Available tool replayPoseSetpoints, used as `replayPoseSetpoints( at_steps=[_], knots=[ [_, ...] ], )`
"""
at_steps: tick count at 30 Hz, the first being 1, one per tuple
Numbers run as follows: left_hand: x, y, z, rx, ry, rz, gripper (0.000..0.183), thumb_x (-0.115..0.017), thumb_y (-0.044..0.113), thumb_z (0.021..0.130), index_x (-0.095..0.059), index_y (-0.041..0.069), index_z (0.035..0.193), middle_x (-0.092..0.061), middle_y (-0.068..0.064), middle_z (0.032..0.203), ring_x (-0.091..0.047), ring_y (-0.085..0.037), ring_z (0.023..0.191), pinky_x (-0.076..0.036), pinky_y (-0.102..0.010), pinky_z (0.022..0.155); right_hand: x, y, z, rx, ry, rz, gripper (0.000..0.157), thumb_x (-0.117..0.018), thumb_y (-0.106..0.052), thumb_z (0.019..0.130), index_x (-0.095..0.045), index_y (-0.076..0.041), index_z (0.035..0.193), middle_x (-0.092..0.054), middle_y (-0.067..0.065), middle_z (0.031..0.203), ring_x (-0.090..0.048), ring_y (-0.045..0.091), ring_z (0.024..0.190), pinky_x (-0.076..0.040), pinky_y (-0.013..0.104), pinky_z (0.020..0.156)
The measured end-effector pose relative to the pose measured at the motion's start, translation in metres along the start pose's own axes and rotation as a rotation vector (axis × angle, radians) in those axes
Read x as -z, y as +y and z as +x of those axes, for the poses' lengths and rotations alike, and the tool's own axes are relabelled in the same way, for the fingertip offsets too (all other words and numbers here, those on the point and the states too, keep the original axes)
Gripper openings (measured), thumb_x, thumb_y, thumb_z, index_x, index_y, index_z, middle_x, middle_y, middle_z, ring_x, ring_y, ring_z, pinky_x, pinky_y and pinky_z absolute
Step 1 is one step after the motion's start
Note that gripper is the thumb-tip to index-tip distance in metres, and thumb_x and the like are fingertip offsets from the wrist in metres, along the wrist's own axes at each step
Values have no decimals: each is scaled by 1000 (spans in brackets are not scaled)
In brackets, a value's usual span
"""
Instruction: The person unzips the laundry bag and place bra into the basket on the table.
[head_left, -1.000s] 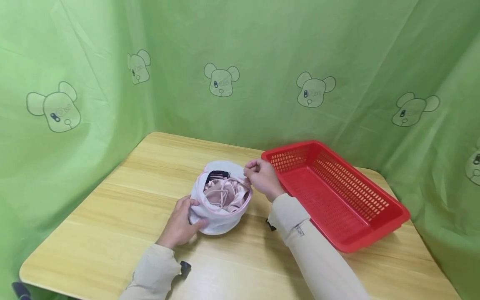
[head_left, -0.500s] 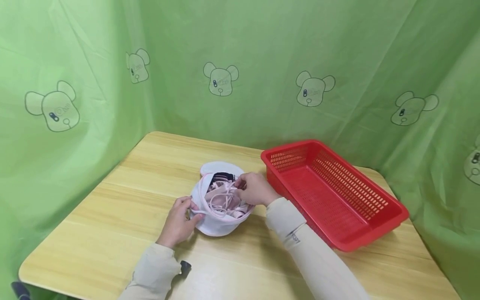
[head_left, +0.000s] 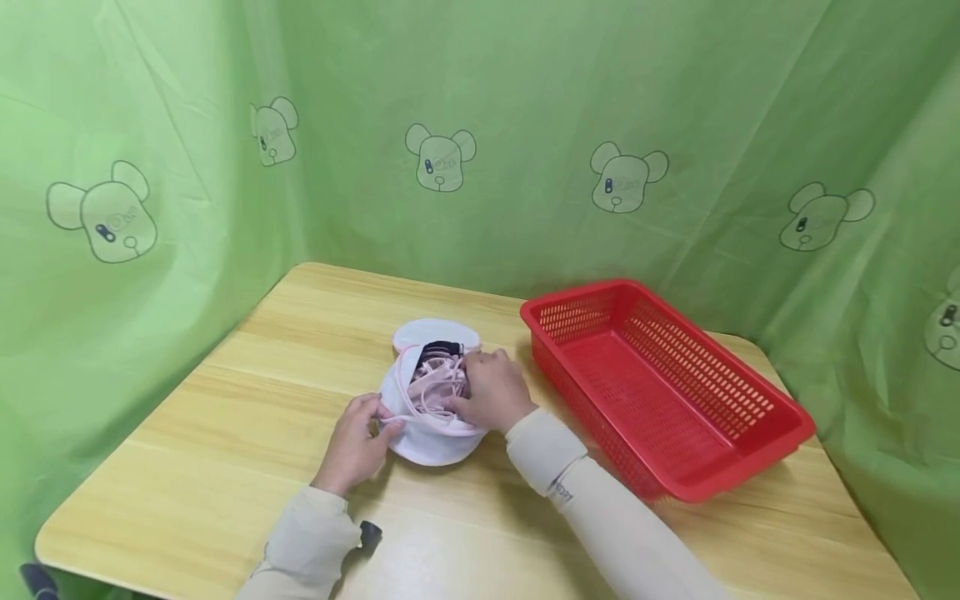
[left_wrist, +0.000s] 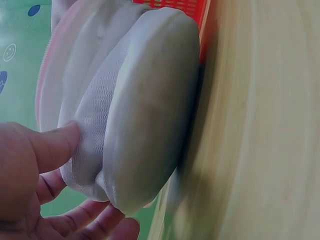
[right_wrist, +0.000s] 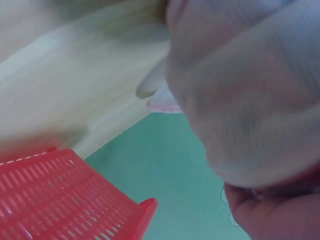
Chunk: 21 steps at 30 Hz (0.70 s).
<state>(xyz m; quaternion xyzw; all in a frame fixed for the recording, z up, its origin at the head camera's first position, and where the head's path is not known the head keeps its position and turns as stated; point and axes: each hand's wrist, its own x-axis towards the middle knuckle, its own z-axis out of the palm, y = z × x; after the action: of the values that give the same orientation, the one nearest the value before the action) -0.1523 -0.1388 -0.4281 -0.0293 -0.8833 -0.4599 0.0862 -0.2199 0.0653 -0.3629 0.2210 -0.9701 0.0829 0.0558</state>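
Observation:
A round white mesh laundry bag (head_left: 435, 447) with pink trim lies unzipped on the table, its round lid flap (head_left: 437, 332) folded back to the far side. Inside is a bundled pink satin garment (head_left: 431, 392) with thin straps, and a black banded piece (head_left: 442, 348) beside it. My left hand (head_left: 354, 446) grips the bag's near-left rim; the left wrist view shows the thumb (left_wrist: 57, 145) on top of the mesh and fingers beneath. My right hand (head_left: 495, 392) reaches into the opening over the garment. Mesh hides its fingertips in the right wrist view.
A red plastic basket (head_left: 652, 475) with slotted walls stands right of the bag, near my right forearm. Wooden table (head_left: 225, 467) surrounds the bag, and a green curtain (head_left: 517, 233) with bear-head drawings hangs behind and at both sides.
My right hand has moved from the bag's right rim down and left into the opening. The lid flap shows more at the back. My left hand's thumb and fingers have closed on the rim.

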Motion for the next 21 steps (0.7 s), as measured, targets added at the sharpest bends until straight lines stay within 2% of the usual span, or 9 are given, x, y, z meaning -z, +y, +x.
replayPoseSetpoints(
  at_steps=[3,8,14,21],
  knots=[
    [0,-1,0,-2,0,8,13,-67,17,90,-58,11,84,-50,-23,134,-44,-45,125,-32,-57,106,-7,0,-2,62,87,-39,53,-79,-42,78,-63,-6,113,-67,11,108,-53,28,93,-45,41,79],
    [1,-2,1,9,0,8,12,-66,18,91,-59,10,86,-50,-23,134,-46,-43,124,-34,-56,105,-11,4,-4,176,202,-13,28,-79,-24,78,-64,-11,97,-67,6,95,-55,26,87,-45,41,73],
    [3,0,2,38,-4,-1,12,-66,20,91,-60,10,88,-48,-22,137,-46,-41,124,-36,-56,104,-7,7,-4,234,211,75,19,-76,-13,78,-59,-13,89,-62,0,83,-57,24,82,-45,42,72],
    [3,0,0,41,5,-20,11,-66,18,91,-61,8,91,-50,-22,133,-51,-38,116,-40,-55,99,-1,7,-3,227,222,233,22,-72,4,75,-57,-11,84,-58,1,79,-54,21,77,-49,35,71]
  ],
)
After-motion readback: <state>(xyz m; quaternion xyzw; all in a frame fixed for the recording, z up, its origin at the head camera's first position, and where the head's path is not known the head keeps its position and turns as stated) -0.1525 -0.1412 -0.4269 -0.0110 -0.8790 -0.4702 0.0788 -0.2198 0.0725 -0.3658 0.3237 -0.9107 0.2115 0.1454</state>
